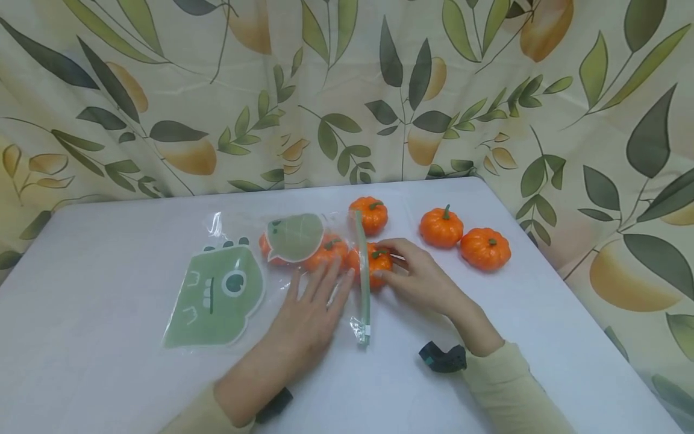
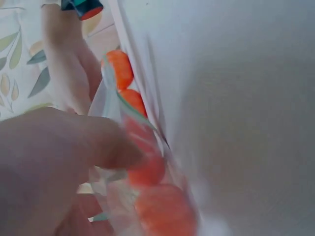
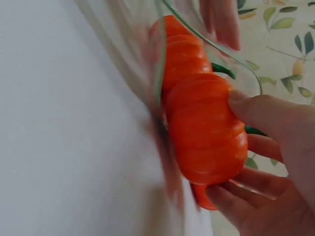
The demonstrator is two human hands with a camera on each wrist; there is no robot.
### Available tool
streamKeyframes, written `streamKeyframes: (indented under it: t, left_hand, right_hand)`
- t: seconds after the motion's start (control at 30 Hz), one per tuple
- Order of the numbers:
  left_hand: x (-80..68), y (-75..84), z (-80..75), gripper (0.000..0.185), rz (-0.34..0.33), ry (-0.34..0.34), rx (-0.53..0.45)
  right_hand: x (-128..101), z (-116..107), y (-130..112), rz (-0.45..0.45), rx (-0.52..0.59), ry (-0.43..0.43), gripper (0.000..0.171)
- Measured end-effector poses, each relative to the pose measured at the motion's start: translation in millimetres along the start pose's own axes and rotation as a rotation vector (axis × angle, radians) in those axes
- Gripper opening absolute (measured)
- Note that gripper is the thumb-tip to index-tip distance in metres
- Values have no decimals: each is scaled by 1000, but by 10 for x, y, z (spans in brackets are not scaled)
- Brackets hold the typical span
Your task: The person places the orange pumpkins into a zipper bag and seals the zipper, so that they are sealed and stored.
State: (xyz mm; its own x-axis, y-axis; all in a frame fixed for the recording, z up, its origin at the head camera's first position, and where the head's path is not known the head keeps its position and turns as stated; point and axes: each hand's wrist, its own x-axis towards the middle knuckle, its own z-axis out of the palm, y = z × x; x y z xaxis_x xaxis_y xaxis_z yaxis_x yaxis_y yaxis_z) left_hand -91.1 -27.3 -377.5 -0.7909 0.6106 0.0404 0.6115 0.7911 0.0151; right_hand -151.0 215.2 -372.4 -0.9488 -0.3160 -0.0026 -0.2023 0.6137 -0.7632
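Observation:
A clear zip bag [image 1: 282, 283] with a green cartoon monster print lies on the table, its green zip strip [image 1: 364, 301] toward the right. Inside it sit small orange toy pumpkins [image 1: 327, 250] with green stems. My left hand [image 1: 311, 316] rests over the bag near its mouth, fingers spread and fairly straight. My right hand [image 1: 420, 277] grips another toy pumpkin [image 3: 206, 128] between thumb and fingers, right at the bag's open mouth. The zip strip crosses in front of this pumpkin in the head view.
Behind the bag's mouth stands one loose pumpkin [image 1: 374, 220]. Two more, a left one [image 1: 441, 229] and a right one [image 1: 485, 250], stand beside each other farther right. The white table [image 1: 81, 301] meets a leaf-patterned curtain [image 1: 325, 90] at the back.

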Motion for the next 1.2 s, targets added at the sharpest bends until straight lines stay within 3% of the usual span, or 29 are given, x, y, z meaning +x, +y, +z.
streamKeyframes:
  t: [0.1,0.27,0.53,0.73,0.83,1.03,1.2]
  left_hand:
    - [-6,12,-9,71,6,-36,-3]
    - [-10,13,-35,66,31,-105,-2]
    - [6,2,-83,67,96,-225,-163]
    - [-1,-15,-115,70,136,-216,-199]
    - [0,-18,-126,84,108,-163,-164]
    - [-4,-25,-81,107,-72,-151,-156]
    - [14,-122,-14,104,-62,-188,-140]
  right_hand:
    - [24,53,25,-26,6,24,50]
    - [25,85,61,-18,4,-2,56]
    - [22,74,60,-18,-24,-11,59]
    - [28,79,44,17,-19,-8,58]
    - [23,72,52,34,-6,-25,60]
    - [10,61,62,28,8,-62,60]
    - [12,59,51,9,-9,-60,57]
